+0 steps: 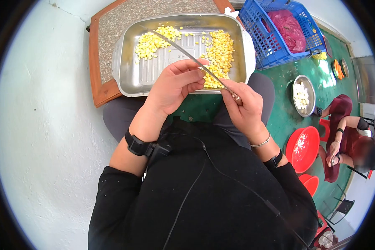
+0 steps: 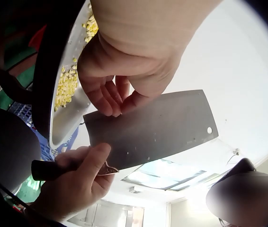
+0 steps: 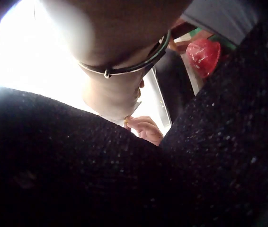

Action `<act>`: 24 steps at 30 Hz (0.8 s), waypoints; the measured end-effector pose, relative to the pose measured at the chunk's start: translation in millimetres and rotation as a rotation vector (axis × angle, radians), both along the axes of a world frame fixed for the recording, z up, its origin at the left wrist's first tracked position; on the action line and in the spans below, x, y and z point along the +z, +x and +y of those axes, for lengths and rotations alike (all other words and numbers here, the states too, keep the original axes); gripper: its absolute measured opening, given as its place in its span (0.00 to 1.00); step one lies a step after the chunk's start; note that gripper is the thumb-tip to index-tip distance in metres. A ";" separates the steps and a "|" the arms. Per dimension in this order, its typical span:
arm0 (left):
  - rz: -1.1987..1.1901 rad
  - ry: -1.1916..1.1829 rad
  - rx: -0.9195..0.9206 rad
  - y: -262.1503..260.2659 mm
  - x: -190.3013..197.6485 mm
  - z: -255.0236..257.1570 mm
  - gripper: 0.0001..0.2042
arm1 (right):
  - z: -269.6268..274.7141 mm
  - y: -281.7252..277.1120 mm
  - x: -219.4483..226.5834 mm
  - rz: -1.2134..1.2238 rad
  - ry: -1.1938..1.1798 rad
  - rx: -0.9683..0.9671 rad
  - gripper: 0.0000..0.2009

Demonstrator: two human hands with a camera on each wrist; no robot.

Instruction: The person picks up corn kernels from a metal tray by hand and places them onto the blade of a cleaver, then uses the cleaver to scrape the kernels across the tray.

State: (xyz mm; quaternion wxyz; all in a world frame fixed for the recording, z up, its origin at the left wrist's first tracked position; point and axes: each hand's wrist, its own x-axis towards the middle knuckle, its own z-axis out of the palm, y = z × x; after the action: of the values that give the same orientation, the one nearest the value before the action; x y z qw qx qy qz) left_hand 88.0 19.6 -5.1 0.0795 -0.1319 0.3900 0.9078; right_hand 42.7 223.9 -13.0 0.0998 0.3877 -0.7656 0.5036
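Note:
In the head view my right hand (image 1: 245,104) grips the handle of a cleaver (image 1: 181,50), whose blade slants up and left over a metal tray (image 1: 125,79). My left hand (image 1: 175,85) has its fingers curled beside the blade. The left wrist view shows the broad blade (image 2: 153,130), the left hand's fingertips (image 2: 116,113) at its upper edge and the right hand (image 2: 79,184) round the handle. A small yellow piece (image 3: 126,123) shows at the left fingertips in the right wrist view. Yellow pieces lie in the tray in two heaps (image 1: 150,45) (image 1: 220,52).
The tray rests on a wood-framed stone-patterned surface (image 1: 154,9). A blue crate (image 1: 260,46) with a pink bag stands beyond its right end. Farther right are a metal bowl (image 1: 311,106) of pale pieces, a red basin (image 1: 293,156) and a seated person (image 1: 358,141).

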 end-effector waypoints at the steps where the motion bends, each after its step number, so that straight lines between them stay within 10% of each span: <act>1: 0.011 -0.060 -0.035 -0.5 -3.2 -0.5 0.12 | 0.5 0.2 -0.9 -0.001 -0.001 -0.001 0.15; 6: 0.058 -0.466 -0.043 -11.1 -13.7 8.5 0.15 | 8.9 0.1 -2.2 -0.217 0.033 -0.129 0.11; 11: 0.270 -1.471 -0.160 -21.5 -13.0 -19.7 0.15 | 14.5 -6.7 -14.7 -0.405 -0.077 -0.173 0.10; 24: -0.176 -1.982 -0.304 -45.0 -34.1 -122.7 0.10 | 18.5 -10.9 -28.8 -0.508 -0.113 -0.182 0.09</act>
State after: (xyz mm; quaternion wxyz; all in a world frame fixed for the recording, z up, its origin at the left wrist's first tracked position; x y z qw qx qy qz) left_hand 43.0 -103.1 -39.2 0.0774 -0.1538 0.9749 0.1411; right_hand 31.8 242.4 -41.8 -0.0289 0.1724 -0.7684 0.6156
